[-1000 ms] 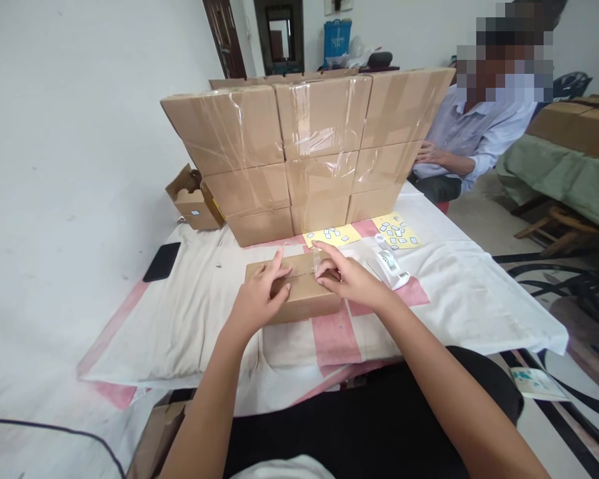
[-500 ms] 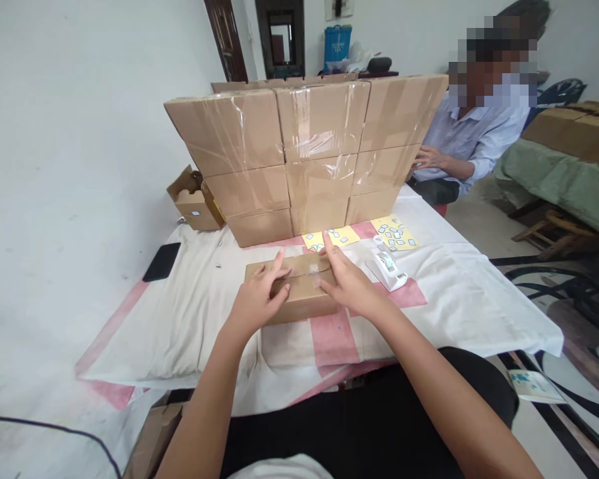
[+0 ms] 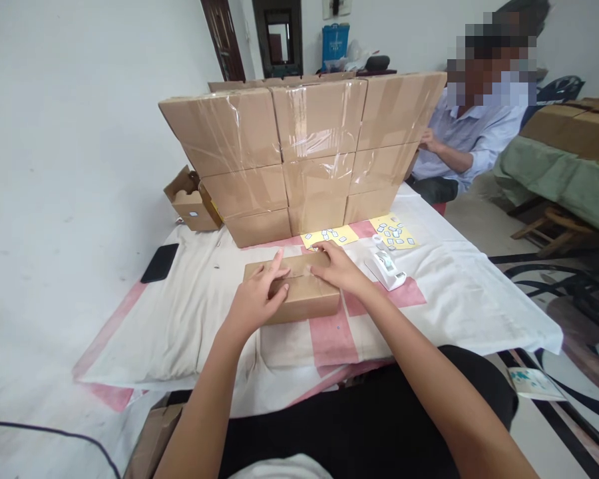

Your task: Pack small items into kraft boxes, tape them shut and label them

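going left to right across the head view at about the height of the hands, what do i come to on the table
Black phone → left hand, on the closed cardboard box → right hand, on the same box → white tape dispenser.

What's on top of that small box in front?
The left hand and right hand touch the small box, which has clear tape on top. Whatever the hands cover there is hidden.
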Demonstrator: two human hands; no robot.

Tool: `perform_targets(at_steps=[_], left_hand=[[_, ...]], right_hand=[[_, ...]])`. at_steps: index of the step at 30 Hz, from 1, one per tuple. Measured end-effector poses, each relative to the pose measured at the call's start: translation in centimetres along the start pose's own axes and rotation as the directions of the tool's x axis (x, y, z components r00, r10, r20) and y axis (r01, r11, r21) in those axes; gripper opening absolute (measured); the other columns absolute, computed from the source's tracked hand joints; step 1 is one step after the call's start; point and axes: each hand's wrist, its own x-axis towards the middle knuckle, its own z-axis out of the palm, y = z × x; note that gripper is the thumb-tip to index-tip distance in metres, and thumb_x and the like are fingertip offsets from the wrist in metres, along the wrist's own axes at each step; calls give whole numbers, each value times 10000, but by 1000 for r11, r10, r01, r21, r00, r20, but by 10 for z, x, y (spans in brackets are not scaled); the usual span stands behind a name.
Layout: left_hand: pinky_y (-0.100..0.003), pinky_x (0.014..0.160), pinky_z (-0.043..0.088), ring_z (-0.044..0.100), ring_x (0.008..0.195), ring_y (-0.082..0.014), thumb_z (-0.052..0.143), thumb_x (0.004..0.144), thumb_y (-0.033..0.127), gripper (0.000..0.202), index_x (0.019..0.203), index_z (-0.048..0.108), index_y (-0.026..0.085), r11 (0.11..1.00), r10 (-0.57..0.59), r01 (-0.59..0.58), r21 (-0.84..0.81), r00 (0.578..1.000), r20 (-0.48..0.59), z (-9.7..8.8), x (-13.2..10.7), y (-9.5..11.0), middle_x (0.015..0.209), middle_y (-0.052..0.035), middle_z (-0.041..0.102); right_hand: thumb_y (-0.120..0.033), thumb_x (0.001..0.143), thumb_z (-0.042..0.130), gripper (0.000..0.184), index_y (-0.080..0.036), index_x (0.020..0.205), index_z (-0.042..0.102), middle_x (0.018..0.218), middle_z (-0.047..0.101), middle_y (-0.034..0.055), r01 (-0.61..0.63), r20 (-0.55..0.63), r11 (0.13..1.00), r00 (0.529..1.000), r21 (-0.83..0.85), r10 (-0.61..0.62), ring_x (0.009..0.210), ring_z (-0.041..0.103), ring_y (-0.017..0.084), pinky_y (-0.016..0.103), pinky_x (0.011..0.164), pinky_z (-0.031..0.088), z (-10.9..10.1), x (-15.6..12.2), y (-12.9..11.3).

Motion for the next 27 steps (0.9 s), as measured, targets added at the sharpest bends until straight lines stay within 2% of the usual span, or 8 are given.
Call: perform_targets(at_steps=[3, 6, 10, 14, 16, 21, 24, 27], left_hand=[[-508, 1086, 471, 528, 1382, -289, 542, 957, 319, 740, 1609, 193, 316, 1000, 12, -12, -11, 1000, 5, 0, 1, 0, 1279, -13, 726], [-497, 1067, 485, 529, 1381, -287, 541, 960, 320, 732, 1608, 201, 315, 1000, 4, -4, -16, 1000, 12, 0, 1, 0, 1277, -17, 727], [-477, 1037, 506, 542, 1369, -280, 552, 957, 321, 753, 1612, 182, 316, 1000, 2, -1, -28, 1000, 16, -1, 1, 0, 1271, -18, 730], [-458, 1021, 517, 551, 1360, -261, 546, 963, 325, 775, 1619, 132, 325, 999, 20, -18, -30, 999, 48, -2, 3, 1, 1274, -4, 729], [-447, 999, 528, 550, 1360, -256, 531, 972, 325, 778, 1620, 101, 333, 1000, 18, -17, -22, 998, 63, -2, 4, 2, 1278, 5, 727], [-445, 1001, 526, 557, 1354, -247, 489, 974, 257, 784, 1620, 56, 351, 1000, 9, -11, 23, 999, 50, -2, 4, 5, 1269, 34, 730], [-441, 998, 526, 564, 1347, -243, 500, 964, 245, 808, 1617, 42, 369, 999, 6, -7, 38, 1000, 29, -1, 3, 5, 1257, 54, 734], [-441, 1018, 513, 570, 1339, -229, 501, 966, 248, 812, 1613, 30, 388, 999, 35, -36, 30, 999, 24, 0, 3, 3, 1253, 70, 734]], right_hand=[[-354, 742, 683, 225, -212, 885, 583, 999, 612, 30, -129, -3, 989, 992, 71, 129, 1009, 560, 236, 386, 919, 439, 5, 9, 2], [-359, 729, 662, 203, -216, 771, 524, 824, 587, -20, -214, 67, 957, 977, 197, 204, 799, 546, 179, 305, 743, 420, 6, 14, 3], [-340, 731, 644, 224, -213, 668, 471, 680, 520, -37, -276, 53, 927, 961, 253, 271, 658, 482, 139, 270, 623, 348, 6, 18, 3], [-320, 722, 656, 256, -222, 657, 428, 605, 441, -47, -441, 112, 863, 897, 245, 427, 575, 423, 129, 260, 545, 289, 4, 23, 6], [-283, 708, 653, 242, -229, 691, 417, 609, 439, -50, -474, 119, 844, 880, 251, 459, 559, 412, 129, 258, 525, 274, 3, 25, 8], [-164, 694, 557, 228, -254, 811, 383, 618, 370, -75, -468, -5, 833, 871, 295, 491, 538, 364, 131, 256, 520, 250, 5, 20, 9], [-221, 747, 556, 135, -242, 854, 477, 753, 513, -46, -282, -80, 899, 942, 335, 326, 679, 490, 141, 258, 625, 361, 4, 6, 5], [-342, 760, 611, 145, -210, 818, 593, 854, 615, -8, -171, 15, 928, 984, 330, 176, 825, 568, 175, 285, 736, 410, 0, -10, 5]])
